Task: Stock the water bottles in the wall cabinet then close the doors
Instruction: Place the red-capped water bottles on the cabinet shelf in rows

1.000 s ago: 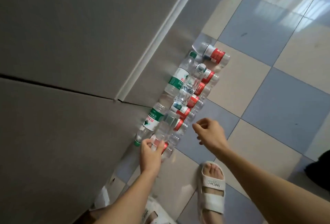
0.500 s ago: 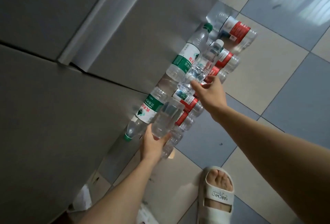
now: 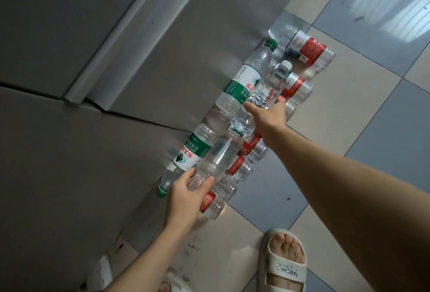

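Several water bottles lie in rows on the tiled floor against the grey cabinet front [image 3: 69,163]. My left hand [image 3: 186,196] grips the neck end of a clear bottle [image 3: 218,159] with no coloured label, lifted off the rows. My right hand [image 3: 267,115] holds a clear white-capped bottle [image 3: 267,87] round its middle, above the red-labelled ones. Two green-labelled bottles [image 3: 244,82] [image 3: 188,154] lie next to the cabinet. Red-labelled bottles [image 3: 307,50] [image 3: 244,166] lie in the outer row.
The cabinet doors are shut, with a seam and a pale trim strip [image 3: 130,33] running across them. My foot in a white sandal [image 3: 286,263] stands on the checked floor tiles [image 3: 384,129] at the bottom right. A scrap of white packaging [image 3: 102,270] lies at the cabinet base.
My left hand took hold of the clear bottle and raised it. My right hand reached forward over the rows and closed round the white-capped bottle. The view swung nearer to the bottles.
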`<state>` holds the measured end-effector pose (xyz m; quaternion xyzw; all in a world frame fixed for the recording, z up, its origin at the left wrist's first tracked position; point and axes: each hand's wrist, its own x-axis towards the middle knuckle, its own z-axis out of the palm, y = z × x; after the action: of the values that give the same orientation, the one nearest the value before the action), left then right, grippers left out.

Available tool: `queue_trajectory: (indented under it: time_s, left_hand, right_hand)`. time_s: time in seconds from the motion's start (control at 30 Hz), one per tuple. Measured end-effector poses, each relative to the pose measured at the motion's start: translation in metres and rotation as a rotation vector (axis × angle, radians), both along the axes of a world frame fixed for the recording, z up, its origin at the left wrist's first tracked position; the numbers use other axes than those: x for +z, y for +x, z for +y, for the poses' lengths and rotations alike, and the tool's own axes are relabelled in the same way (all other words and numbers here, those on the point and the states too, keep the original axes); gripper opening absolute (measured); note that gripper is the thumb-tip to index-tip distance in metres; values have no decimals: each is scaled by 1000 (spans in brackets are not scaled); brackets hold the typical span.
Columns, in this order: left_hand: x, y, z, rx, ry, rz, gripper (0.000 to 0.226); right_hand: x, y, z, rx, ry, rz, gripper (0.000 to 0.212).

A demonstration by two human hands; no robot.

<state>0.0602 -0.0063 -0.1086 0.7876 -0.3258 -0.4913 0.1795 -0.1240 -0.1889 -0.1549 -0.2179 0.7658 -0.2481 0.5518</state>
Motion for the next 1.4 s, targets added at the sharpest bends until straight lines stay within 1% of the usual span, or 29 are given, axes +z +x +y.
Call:
queue_trajectory:
  time_s: [0.1,0.13,0.17,0.23,0.33,0.53,0.7,0.87,0.93,1.07,1.17,1.23,1.3,1.4]
  left_hand:
    - [7,0,-5,6,-16,28,54]
    - [10,-1,-8,7,-20,19,57]
    - [14,-3,-11,6,-21,18,57]
    - [24,-10,-18,-7,-31,18,55]
    - [40,-25,-30,-56,-61,-10,55]
    - [61,-81,-61,-340,-95,-95,46]
    - [51,-129,-97,-498,-197,-179,37]
    - [30,-168,-121,-725,-337,-258,39]
    - [24,-183,-124,-780,-375,-296,39]
    - [15,-203,-122,-813,-427,-306,39]
    - [11,-208,-119,-828,-440,-297,37]
    - [10,-209,-118,-829,-437,-266,40]
    - [6,-207,-118,-821,-418,-240,49]
    - [-6,-202,-113,-755,-324,-158,73]
  right_hand:
    - [5,-8,5,-71,-23,-62,65]
    - [9,-12,9,-102,-43,-88,59]
    - [14,-17,14,-129,-61,-111,57]
    - [26,-32,27,-148,-96,-114,62]
    - [39,-61,49,-155,-130,-66,68]
    - [36,-119,85,-245,-85,67,67]
    - [15,-152,90,-265,-131,165,66]
    - [0,-164,84,-252,-181,259,58]
    - [-5,-167,89,-240,-194,265,60]
    - [-11,-176,100,-133,-210,283,69]
    - [-11,-183,107,-121,-178,287,70]
    - [-9,-187,111,-101,-159,283,71]
    - [-6,-192,113,-67,-167,252,72]
    - [-5,-200,112,-22,-170,196,78]
